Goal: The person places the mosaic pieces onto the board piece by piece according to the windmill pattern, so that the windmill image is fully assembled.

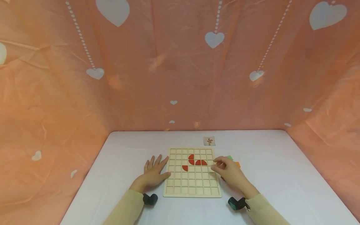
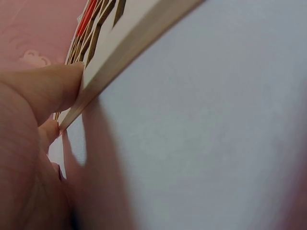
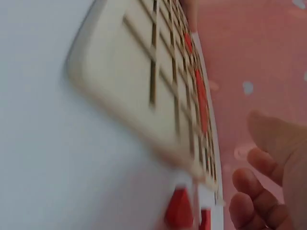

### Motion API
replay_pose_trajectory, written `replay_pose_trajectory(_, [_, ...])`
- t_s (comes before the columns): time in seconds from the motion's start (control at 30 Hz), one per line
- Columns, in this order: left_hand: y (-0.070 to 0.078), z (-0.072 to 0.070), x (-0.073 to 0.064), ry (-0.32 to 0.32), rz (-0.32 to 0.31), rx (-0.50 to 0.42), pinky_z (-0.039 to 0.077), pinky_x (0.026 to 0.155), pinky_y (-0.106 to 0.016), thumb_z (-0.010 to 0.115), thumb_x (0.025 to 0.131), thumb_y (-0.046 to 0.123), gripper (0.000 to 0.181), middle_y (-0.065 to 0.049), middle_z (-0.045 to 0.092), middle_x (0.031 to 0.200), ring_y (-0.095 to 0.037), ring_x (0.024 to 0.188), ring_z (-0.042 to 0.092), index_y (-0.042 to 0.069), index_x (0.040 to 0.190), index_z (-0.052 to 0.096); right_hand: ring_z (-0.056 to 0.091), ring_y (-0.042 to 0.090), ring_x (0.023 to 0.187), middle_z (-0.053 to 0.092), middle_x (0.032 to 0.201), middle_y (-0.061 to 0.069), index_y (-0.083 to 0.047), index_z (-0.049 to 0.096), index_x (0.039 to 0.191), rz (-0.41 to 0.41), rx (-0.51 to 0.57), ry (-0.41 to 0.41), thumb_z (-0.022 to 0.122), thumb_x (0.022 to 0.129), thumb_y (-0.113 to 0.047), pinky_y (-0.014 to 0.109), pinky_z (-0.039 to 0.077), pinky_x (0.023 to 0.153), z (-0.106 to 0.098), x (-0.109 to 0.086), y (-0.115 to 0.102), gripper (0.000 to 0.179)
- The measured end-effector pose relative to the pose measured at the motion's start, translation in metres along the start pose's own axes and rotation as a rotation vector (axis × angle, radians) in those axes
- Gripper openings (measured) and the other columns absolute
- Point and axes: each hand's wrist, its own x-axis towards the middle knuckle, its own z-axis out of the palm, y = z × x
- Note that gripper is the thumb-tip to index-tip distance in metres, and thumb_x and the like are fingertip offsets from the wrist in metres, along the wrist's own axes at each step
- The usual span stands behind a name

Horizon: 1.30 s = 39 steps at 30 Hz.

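A pale wooden grid board (image 1: 192, 197) lies flat, with several red quarter-circle pieces (image 1: 184, 168) in its cells near the middle and upper part. My left hand (image 1: 153, 175) rests at the board's left edge, fingers spread and thumb touching the frame; the left wrist view shows the thumb (image 2: 60, 86) against the rim. Over the right edge hovers my right hand (image 1: 229, 172), its fingers loosely bent. In the right wrist view the thumb (image 3: 271, 134) stands apart from the fingers, and nothing shows between them.
Beyond the board's far edge lies a small pattern card (image 1: 209, 141). A green piece (image 1: 230, 157) and an orange piece (image 1: 238, 164) show past the right hand. Loose red pieces (image 3: 179, 211) lie beside the board. Patterned cloth (image 1: 182, 78) walls the white table.
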Motion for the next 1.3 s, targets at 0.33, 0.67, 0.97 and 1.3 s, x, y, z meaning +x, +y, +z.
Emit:
replay_pose_trajectory(0.33, [-0.003,0.000,0.001,-0.002,0.010,0.004,-0.012,0.111,-0.056,0.057,0.094,0.045,0.073,-0.014,0.005,0.161,-0.038,0.145,-0.012,0.019,0.155,0.026,0.056,0.023,0.110,0.062,0.116,0.002,-0.015,0.067,0.115,0.013,-0.080,-0.013,0.076,0.085,-0.033,0.047,0.045,0.096,-0.018,-0.010,0.025,0.036])
replay_pose_trajectory(0.67, [-0.004,0.002,0.002,0.006,-0.004,0.016,-0.012,0.111,-0.057,0.058,0.094,0.045,0.074,-0.014,0.006,0.161,-0.038,0.145,-0.011,0.018,0.155,0.026,0.055,0.020,0.106,0.062,0.110,-0.004,-0.017,0.068,0.111,0.041,-0.078,-0.028,0.078,0.081,-0.037,0.047,0.044,0.097,-0.019,-0.017,0.035,0.037])
replay_pose_trajectory(0.97, [-0.005,0.004,0.003,0.005,0.000,0.028,-0.011,0.112,-0.056,0.057,0.094,0.045,0.073,-0.014,0.006,0.161,-0.038,0.145,-0.011,0.019,0.154,0.026,0.056,0.021,0.103,0.063,0.111,-0.003,-0.018,0.070,0.107,-0.012,-0.100,-0.025,0.080,0.079,-0.037,0.047,0.045,0.094,-0.020,-0.018,0.038,0.035])
replay_pose_trajectory(1.3, [-0.003,0.004,0.003,0.007,0.010,0.031,-0.010,0.112,-0.057,0.057,0.093,0.045,0.073,-0.014,0.007,0.161,-0.039,0.145,-0.010,0.019,0.154,0.027,0.057,0.020,0.102,0.062,0.109,-0.002,-0.018,0.071,0.103,-0.051,-0.104,-0.020,0.080,0.078,-0.034,0.046,0.046,0.093,-0.021,-0.019,0.042,0.031])
